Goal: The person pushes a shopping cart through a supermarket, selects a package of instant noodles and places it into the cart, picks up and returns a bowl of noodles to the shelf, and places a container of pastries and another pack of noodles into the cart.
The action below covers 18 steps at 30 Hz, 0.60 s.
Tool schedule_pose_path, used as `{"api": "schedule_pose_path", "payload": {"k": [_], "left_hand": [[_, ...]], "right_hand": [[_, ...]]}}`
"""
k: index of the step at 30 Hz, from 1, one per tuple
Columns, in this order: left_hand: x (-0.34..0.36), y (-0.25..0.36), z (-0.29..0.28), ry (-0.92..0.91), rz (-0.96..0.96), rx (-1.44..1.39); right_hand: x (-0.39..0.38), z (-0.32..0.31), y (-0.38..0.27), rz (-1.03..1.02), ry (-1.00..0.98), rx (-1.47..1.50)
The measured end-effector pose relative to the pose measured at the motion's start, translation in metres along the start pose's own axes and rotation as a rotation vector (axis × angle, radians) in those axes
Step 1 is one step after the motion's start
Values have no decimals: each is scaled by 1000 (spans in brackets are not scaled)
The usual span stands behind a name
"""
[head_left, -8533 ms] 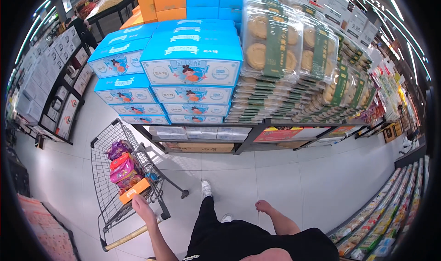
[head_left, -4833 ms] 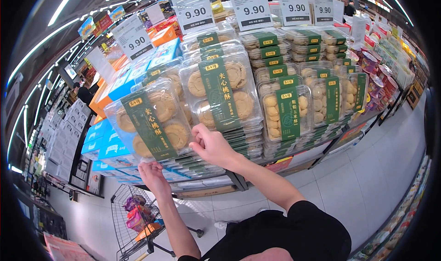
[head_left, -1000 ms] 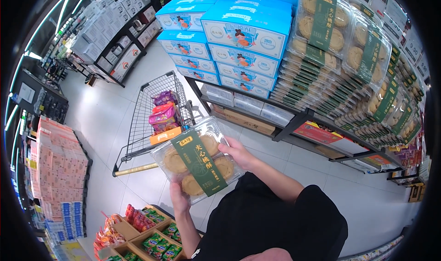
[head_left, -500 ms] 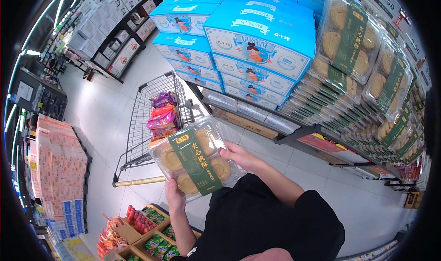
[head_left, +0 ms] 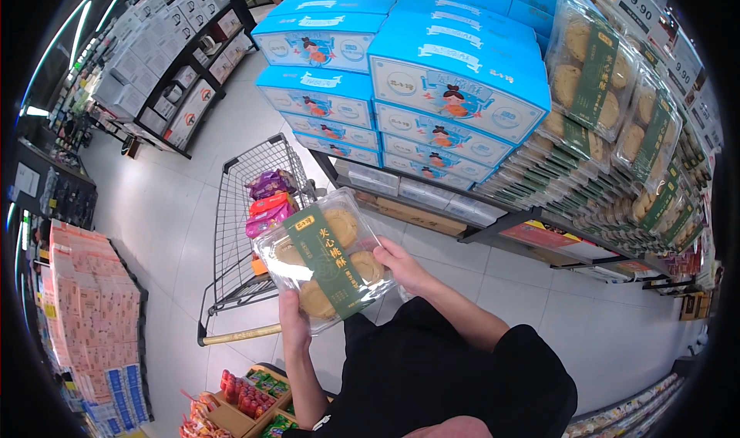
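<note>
Between my two hands is a clear plastic box of cookies (head_left: 339, 237) with a dark green band across its lid, tilted to face me. Round pale-brown cookies show through the lid. My left hand (head_left: 294, 321) grips its lower left edge, and my right hand (head_left: 401, 264) holds its right edge with the thumb on top. Just beyond the box stands a wire shopping cart (head_left: 231, 230) with a yellowish handle. Purple, red and pink packets (head_left: 270, 213) lie in the cart, partly hidden by the cookie box.
Blue cartons (head_left: 455, 68) are stacked ahead on a display stand. To their right rise piles of similar cookie boxes (head_left: 593, 83) under price signs. Pink cartons (head_left: 92, 307) stand at the left, and a tray of small snacks (head_left: 247, 403) sits near my left elbow.
The view has shifted slightly, so the cart and blue cartons sit a little lower in the picture. Both hands keep their hold on the cookie box, which has barely moved.
</note>
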<state>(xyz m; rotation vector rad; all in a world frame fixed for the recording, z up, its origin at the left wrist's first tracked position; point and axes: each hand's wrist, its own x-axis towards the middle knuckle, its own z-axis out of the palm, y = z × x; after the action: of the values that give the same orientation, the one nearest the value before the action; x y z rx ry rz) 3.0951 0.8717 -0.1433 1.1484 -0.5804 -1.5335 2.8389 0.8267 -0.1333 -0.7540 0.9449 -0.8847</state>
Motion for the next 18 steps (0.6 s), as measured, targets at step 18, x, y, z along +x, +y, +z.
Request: {"api": "schedule_pose_path", "payload": {"k": [18], "left_hand": [[47, 62, -164, -232, -13, 202]], "right_hand": [[106, 135, 38, 62, 243, -71]]}}
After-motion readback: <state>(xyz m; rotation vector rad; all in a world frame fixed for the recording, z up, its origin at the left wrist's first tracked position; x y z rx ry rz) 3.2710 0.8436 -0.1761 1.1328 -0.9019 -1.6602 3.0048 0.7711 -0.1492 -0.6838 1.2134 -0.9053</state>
